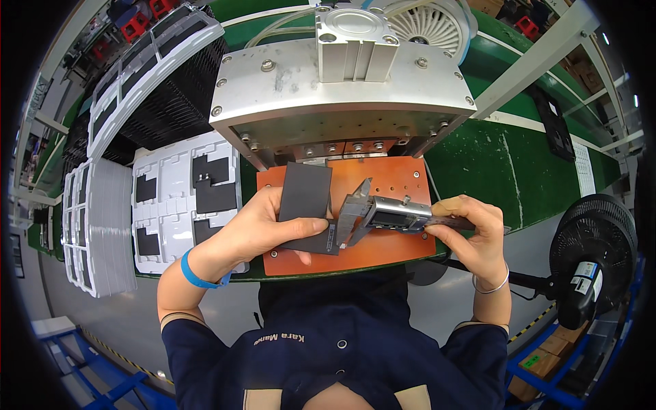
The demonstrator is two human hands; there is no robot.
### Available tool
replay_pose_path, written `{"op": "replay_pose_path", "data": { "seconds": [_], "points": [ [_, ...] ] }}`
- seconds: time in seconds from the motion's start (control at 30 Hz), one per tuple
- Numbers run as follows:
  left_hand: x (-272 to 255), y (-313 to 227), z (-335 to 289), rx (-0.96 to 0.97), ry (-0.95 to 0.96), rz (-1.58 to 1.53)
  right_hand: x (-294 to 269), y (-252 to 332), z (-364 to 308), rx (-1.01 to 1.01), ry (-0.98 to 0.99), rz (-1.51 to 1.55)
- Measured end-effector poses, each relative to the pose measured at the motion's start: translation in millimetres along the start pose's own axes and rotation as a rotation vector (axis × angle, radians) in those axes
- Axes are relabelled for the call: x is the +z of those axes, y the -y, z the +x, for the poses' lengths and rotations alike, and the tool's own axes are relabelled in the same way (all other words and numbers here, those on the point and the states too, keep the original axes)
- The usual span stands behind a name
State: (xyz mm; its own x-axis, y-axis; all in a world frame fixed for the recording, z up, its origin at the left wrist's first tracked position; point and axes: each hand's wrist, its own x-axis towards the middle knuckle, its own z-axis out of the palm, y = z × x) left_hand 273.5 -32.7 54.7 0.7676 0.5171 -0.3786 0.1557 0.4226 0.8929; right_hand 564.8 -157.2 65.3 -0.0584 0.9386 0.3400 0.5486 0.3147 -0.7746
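Observation:
My left hand (263, 222) is closed on a flat black L-shaped piece (305, 193), thumb on its face and fingers underneath. The piece is tilted above the orange plate (393, 256) of a metal press. In my right hand (473, 236) is a digital caliper (400, 214), gripped between thumb and fingers near its beam end. The caliper's jaws point left, close to the lower right edge of the black piece. Whether they touch it I cannot tell. Its display looks dark from here.
The silver press head (342, 102) stands over the plate's far side. To the left lie a white tray (181, 225) with black pieces, a stack of white trays (102, 229) and a taller tray stack (157, 75). A black fan (591, 253) is at the right.

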Motion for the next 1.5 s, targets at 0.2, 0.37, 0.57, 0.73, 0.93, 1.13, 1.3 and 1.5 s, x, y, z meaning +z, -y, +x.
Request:
{"op": "replay_pose_path", "data": {
  "seconds": [0.2,0.37,0.57,0.73,0.93,1.13,1.3,1.5],
  "points": [
    [-0.3,-1.1,-0.8,-0.011,0.012,0.004,1.0,-2.0,-0.8,0.01,-0.003,0.011],
    [-1.0,-1.0,0.7,-0.017,0.022,0.003,-0.3,-2.3,-0.3,0.019,0.002,0.018],
    [-2.2,3.7,2.3,0.009,0.037,0.006,-1.4,0.9,2.4,0.027,-0.002,-0.013],
    [-16.0,-10.2,-45.9,-0.116,0.018,0.126,-26.9,0.5,-28.4,0.201,-0.198,-0.01],
    [-107.5,19.9,-103.9,0.298,-0.952,1.105,-83.4,-73.9,-83.2,0.476,-0.36,0.028],
    [-213.5,92.6,-92.9,0.234,-1.168,1.486,-120.1,-209.7,-109.1,0.63,-0.353,-0.06],
    [-220.7,115.0,-106.2,0.119,-0.912,1.283,-127.0,-253.0,-121.2,0.637,-0.388,-0.074],
    [-210.1,128.4,-101.7,-0.037,-0.896,1.359,-127.7,-283.8,-128.5,0.47,-0.422,-0.278]
  ]
}}
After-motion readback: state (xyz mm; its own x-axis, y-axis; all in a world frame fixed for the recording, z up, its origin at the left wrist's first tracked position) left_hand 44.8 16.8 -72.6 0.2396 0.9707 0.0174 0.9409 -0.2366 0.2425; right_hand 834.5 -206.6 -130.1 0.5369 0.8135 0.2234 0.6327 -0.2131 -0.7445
